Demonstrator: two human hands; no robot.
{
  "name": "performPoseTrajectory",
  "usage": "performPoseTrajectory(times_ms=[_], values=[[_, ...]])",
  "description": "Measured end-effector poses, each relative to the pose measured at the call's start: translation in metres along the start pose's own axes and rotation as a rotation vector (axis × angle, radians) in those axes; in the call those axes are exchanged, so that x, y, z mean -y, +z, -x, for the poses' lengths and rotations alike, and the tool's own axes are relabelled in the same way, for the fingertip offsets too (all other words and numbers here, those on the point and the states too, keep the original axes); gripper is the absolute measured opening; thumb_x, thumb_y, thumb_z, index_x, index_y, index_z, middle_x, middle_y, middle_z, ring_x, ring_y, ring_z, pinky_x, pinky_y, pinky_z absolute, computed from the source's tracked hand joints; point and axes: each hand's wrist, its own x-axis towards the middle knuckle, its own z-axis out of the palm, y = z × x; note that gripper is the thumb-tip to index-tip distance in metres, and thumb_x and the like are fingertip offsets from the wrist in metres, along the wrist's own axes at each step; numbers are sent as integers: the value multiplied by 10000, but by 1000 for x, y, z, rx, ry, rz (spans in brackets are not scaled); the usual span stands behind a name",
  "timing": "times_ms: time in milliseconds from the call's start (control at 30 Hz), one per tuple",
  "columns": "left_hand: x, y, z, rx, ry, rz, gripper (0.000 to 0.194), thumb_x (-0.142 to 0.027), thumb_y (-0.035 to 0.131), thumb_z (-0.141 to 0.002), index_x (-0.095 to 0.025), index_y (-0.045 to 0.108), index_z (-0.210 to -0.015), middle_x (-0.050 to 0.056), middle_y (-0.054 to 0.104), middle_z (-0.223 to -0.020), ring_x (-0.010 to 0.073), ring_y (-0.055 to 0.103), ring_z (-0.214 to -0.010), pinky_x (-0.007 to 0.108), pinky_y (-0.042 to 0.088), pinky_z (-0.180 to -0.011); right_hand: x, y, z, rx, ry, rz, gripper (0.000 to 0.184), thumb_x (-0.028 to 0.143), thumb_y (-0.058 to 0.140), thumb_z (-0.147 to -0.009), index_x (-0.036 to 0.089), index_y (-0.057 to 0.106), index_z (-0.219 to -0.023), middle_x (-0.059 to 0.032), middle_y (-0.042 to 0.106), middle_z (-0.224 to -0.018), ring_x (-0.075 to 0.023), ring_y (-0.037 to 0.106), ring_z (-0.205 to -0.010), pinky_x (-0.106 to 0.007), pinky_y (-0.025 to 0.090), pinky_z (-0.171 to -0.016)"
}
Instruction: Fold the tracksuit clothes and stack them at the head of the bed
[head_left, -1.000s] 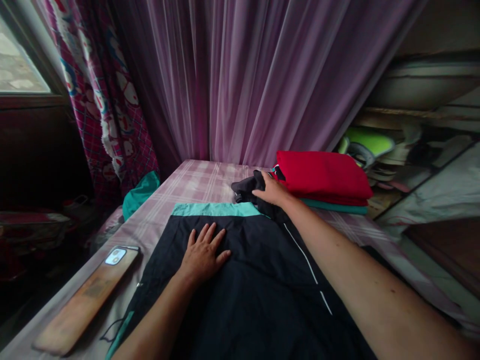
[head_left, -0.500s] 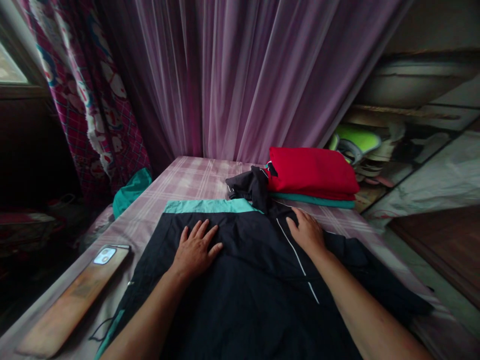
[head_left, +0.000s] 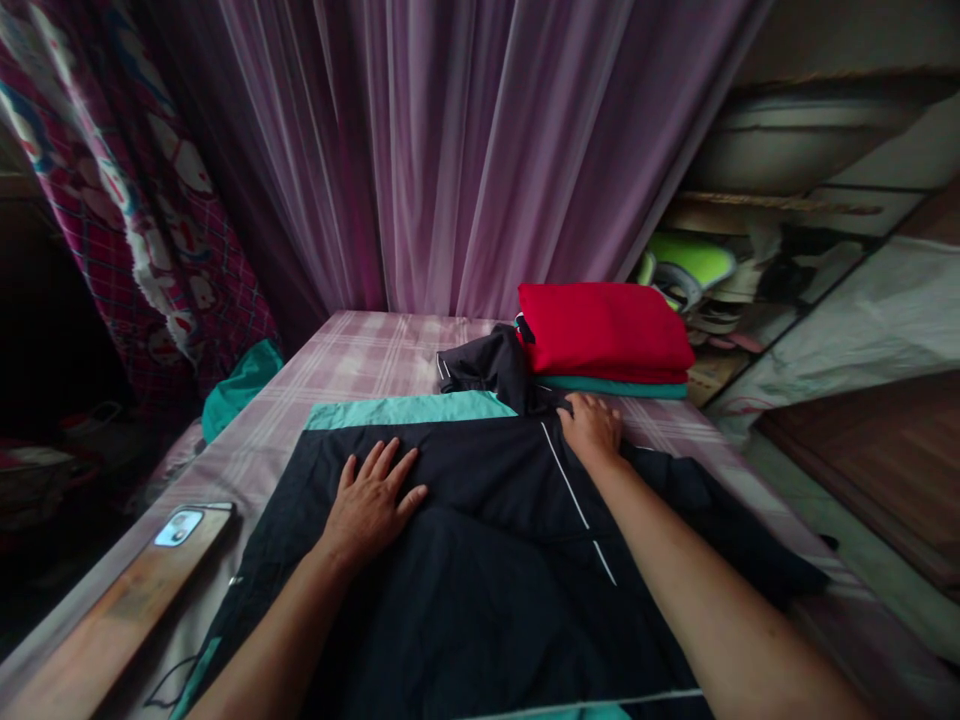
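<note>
A dark navy jacket (head_left: 480,560) with a mint-green band and thin white piping is spread over the table in front of me. My left hand (head_left: 371,495) rests flat on its upper left part, fingers spread. At the far right edge of the body, beside the white piping, my right hand (head_left: 592,430) has its fingers curled onto the cloth, gripping it. One dark sleeve (head_left: 484,365) lies bunched beyond the mint band. Another dark part of the garment (head_left: 720,510) stretches out to the right, partly behind my right forearm.
A folded red garment (head_left: 607,330) lies on a teal one (head_left: 637,387) at the far right. A phone (head_left: 135,610) is at the left table edge. Teal cloth (head_left: 240,390) hangs beside the checked tablecloth (head_left: 360,350). Purple curtains (head_left: 442,150) stand behind; shelves (head_left: 780,200) hold items at right.
My right hand has moved slightly toward the far edge and its fingers have curled onto the cloth. The left hand stays flat. The whole view has shifted, showing the jacket's white-edged near hem.
</note>
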Motion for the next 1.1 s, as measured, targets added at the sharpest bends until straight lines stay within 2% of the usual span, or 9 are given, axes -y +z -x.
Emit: performPoseTrajectory(times_ms=[133,267,333,467,700,833,933,1000,1100], values=[[-1,-1,0,-8,-3,1,630,-606,367,-956,-308,398,-1511,75,338,-1605,307,270,-1492,590,202,-1197,23,-6,31,-123,-250,-115,436,271,404,-961,199,568,-1359,-145,584,-1401,-288,480,-1312,-507,252,-1128],[-1,-2,0,4,-23,-12,645,-622,351,-955,-319,363,-1525,81,306,-1618,321,240,-1501,624,181,-1186,26,-9,66,163,-627,-122,514,375,349,-991,250,459,-1477,-70,433,-1556,-223,347,-1444,-456,213,-1190],[0,-1,-1,13,-42,-9,629,-615,334,-962,-338,353,-1526,72,297,-1623,323,229,-1504,641,181,-1177,8,-7,69,307,-543,-40,542,407,332,-991,254,418,-1504,-70,369,-1592,-229,319,-1464,-502,194,-1198],[2,2,-3,12,-70,-3,570,-564,310,-984,-365,368,-1515,51,302,-1624,312,239,-1503,638,182,-1176,-35,-6,54,367,-255,78,576,403,286,-998,207,361,-1534,-88,293,-1622,-224,272,-1487,-500,202,-1201],[-7,-17,0,-48,-66,-28,516,-452,337,-996,-286,484,-1462,88,409,-1571,324,341,-1459,625,237,-1167,-39,-5,52,320,-255,84,573,400,295,-1001,186,378,-1525,-90,320,-1611,-215,279,-1484,-463,210,-1206],[-52,-27,5,-97,65,20,496,-437,340,-1003,-251,535,-1419,80,488,-1520,296,394,-1432,570,277,-1178,-39,-1,53,282,-270,62,562,408,325,-990,204,417,-1506,-96,354,-1596,-235,315,-1469,-477,242,-1194],[-102,-19,-4,-66,237,103,525,-480,316,-1008,-259,501,-1446,59,488,-1521,258,391,-1437,509,276,-1199,-42,2,51,264,-275,53,551,410,332,-986,226,436,-1495,-92,374,-1587,-243,327,-1462,-485,253,-1188],[-127,-10,-17,-37,258,136,581,-517,295,-1004,-225,457,-1480,77,441,-1552,263,348,-1461,509,255,-1209,-42,3,51,263,-273,52,554,410,328,-985,226,432,-1498,-92,375,-1587,-245,326,-1462,-489,253,-1188],[-134,1,-40,16,192,139,652,-562,274,-993,-187,400,-1512,102,350,-1597,278,272,-1494,541,189,-1220,-42,3,51,260,-276,50,556,407,323,-984,222,429,-1498,-92,373,-1588,-244,331,-1460,-498,256,-1185]])
